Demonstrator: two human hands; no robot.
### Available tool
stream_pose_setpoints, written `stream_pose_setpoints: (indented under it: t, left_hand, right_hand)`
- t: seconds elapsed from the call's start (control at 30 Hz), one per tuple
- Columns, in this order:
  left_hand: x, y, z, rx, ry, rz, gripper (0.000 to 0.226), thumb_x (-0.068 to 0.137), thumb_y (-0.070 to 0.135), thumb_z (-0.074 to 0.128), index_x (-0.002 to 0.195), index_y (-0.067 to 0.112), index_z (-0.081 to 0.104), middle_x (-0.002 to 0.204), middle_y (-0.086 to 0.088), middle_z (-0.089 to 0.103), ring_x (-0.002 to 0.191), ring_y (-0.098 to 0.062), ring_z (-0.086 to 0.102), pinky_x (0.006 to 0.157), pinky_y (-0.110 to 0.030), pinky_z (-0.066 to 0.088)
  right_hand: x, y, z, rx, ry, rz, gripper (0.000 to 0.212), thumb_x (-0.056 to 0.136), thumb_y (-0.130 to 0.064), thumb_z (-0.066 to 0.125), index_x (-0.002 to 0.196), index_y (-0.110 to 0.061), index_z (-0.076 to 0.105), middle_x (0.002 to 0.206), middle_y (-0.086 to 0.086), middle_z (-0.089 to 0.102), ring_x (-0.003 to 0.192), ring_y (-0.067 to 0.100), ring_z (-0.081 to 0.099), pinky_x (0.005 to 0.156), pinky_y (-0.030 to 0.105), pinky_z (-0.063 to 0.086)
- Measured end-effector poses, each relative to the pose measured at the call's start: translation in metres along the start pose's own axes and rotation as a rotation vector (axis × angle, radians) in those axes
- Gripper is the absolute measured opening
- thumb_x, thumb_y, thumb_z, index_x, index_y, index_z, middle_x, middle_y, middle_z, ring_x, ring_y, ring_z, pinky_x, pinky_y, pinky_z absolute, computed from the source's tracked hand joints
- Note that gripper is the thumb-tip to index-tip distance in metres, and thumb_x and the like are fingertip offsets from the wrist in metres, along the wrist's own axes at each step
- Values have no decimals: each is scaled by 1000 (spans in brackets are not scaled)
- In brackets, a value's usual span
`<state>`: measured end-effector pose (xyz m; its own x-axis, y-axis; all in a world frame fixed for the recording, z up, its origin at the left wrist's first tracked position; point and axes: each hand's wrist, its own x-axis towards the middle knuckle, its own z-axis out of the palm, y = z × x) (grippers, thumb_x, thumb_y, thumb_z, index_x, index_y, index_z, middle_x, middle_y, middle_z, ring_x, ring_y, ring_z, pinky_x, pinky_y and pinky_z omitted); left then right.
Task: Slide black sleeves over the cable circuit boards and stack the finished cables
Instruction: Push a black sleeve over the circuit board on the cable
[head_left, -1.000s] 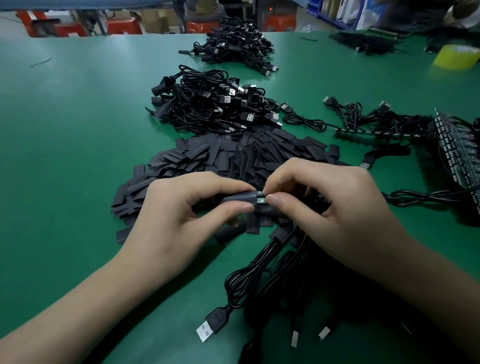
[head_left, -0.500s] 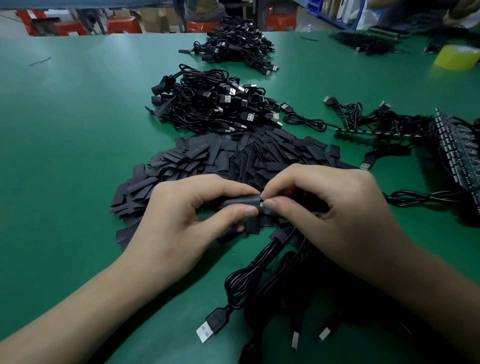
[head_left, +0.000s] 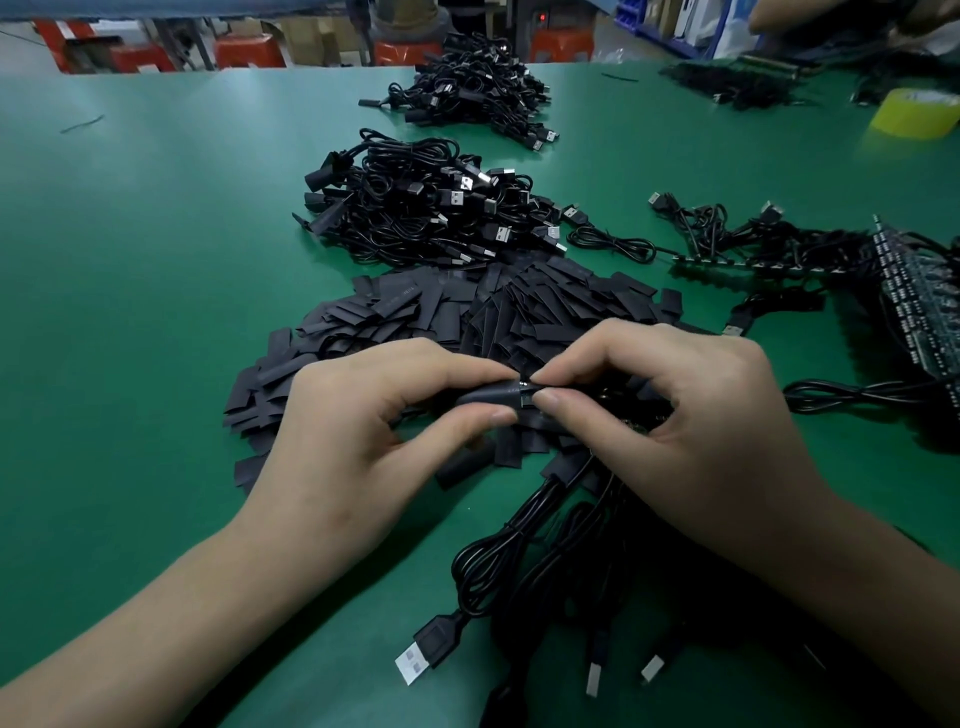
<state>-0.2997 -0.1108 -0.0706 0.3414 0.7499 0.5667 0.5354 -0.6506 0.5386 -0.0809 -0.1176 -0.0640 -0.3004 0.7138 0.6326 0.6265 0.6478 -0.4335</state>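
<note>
One head-worn wide-angle view, forward and downward, close above the green table (head_left: 130, 312)

A green table top (head_left: 156, 312) fills the view, smooth, with a soft sheen that brightens toward 11 o'clock. At centre lies a heap of black sleeves (head_left: 415, 317): flat, matt strips that look like plastic. One sleeve (head_left: 488, 397) just below them catches a dull shine. The cables (head_left: 415, 208) at 12 o'clock and a cable (head_left: 488, 561) at 6 o'clock have smooth, slightly glossy black jackets. A USB plug (head_left: 413, 667) at 6 o'clock ends in bright metal. At 2 o'clock a yellow tape roll (head_left: 914, 114) looks glossy.
</note>
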Motion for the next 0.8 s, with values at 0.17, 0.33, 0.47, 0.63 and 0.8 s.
stream_pose_setpoints:
  t: [0.17,0.33,0.47,0.63,0.8]
  left_hand:
    - [0,2,0,14,-7,18,22,88,30,71,105,17,78,97,10,75,92,-1,69,83,-19,51]
    - [-1,3,0,33,-11,29,22,88,27,73,105,15,79,96,8,75,91,-1,68,83,-17,50]
    - [-1,3,1,33,-5,34,22,88,27,74,105,15,79,97,7,75,91,-2,69,84,-18,51]
    - [-1,2,2,9,-20,21,22,87,27,74,106,19,79,97,11,74,91,1,68,84,-14,49]
    - [0,2,2,12,-29,1,24,86,31,75,107,21,79,96,13,74,91,2,69,82,-16,51]
  right_hand:
    - [-2,2,1,-53,14,-71,5,90,-20,75,92,-16,76,83,-9,73,76,9,65,71,34,51]
    - [-2,2,3,-52,22,-78,6,91,-20,74,90,-15,76,82,-7,73,74,9,64,72,32,51]
    - [-3,3,4,-65,29,-87,7,91,-21,75,90,-14,76,81,-5,73,74,11,64,71,33,50]
    - [-5,5,4,-79,14,-109,8,93,-22,74,92,-14,76,83,-4,73,76,14,66,73,35,49]
    - [-2,3,4,-44,-4,-44,7,91,-24,74,91,-18,76,83,-10,73,76,5,63,74,28,48]
